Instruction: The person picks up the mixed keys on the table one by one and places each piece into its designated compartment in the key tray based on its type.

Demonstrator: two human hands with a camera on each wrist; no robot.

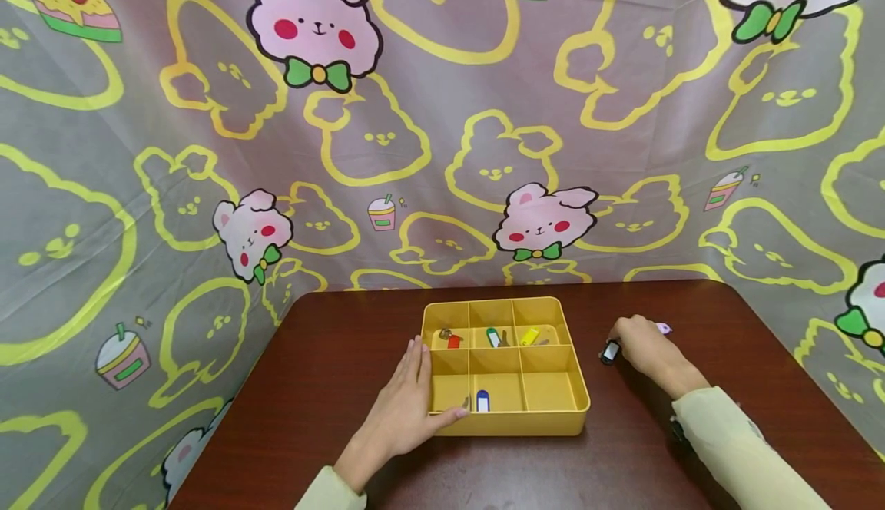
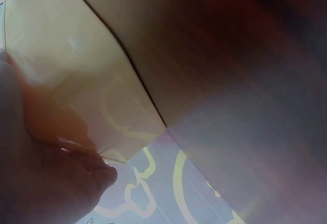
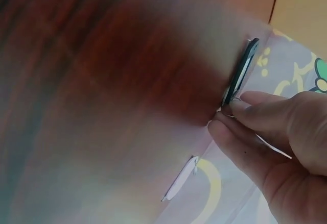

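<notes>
A yellow compartment box stands on the table. My left hand rests at its left side, fingers extended along the left wall and thumb on the front rim. To the right of the box, my right hand pinches a black key tag near its ring end, just at the tabletop. The key of this tag is mostly hidden by the fingers. A light purple key tag lies beyond the right hand, also showing as a pale tag in the right wrist view.
In the box's back row lie a red key tag, a green key tag and a yellow key tag, with keys. A blue key tag lies in the front middle compartment. A patterned curtain surrounds the brown table.
</notes>
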